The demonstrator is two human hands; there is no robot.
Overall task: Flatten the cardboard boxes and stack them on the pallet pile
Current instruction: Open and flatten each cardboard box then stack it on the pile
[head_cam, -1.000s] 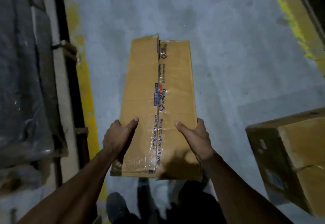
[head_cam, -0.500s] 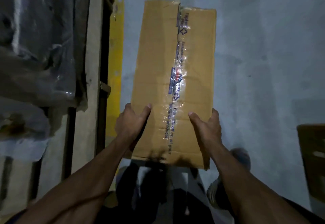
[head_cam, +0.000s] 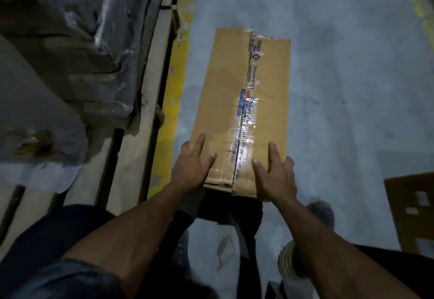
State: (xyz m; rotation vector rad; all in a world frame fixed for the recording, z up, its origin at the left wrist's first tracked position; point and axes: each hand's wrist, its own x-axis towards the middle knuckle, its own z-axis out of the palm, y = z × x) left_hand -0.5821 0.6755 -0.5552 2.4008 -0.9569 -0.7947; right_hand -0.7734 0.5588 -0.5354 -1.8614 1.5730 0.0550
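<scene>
A long brown cardboard box [head_cam: 225, 92] with printed clear tape along its middle seam stretches away from me over the grey floor. It still has its closed box shape. My left hand [head_cam: 191, 166] lies on the box's near left corner, fingers straight along the top and left edge. On the near right corner rests my right hand [head_cam: 276, 174], its fingers stretched forward over the top. Whether the box's underside touches the floor is hidden.
Plastic-wrapped goods [head_cam: 77, 47] on a wooden pallet [head_cam: 150, 92] fill the left side, bordered by a yellow floor line [head_cam: 173, 101]. Another cardboard box [head_cam: 411, 209] sits at the right edge. My legs and a shoe [head_cam: 320, 212] are below the box.
The box has come down lower and slightly right. Both hands have shifted from gripping its sides with thumbs on top to lying flat on its near end.
</scene>
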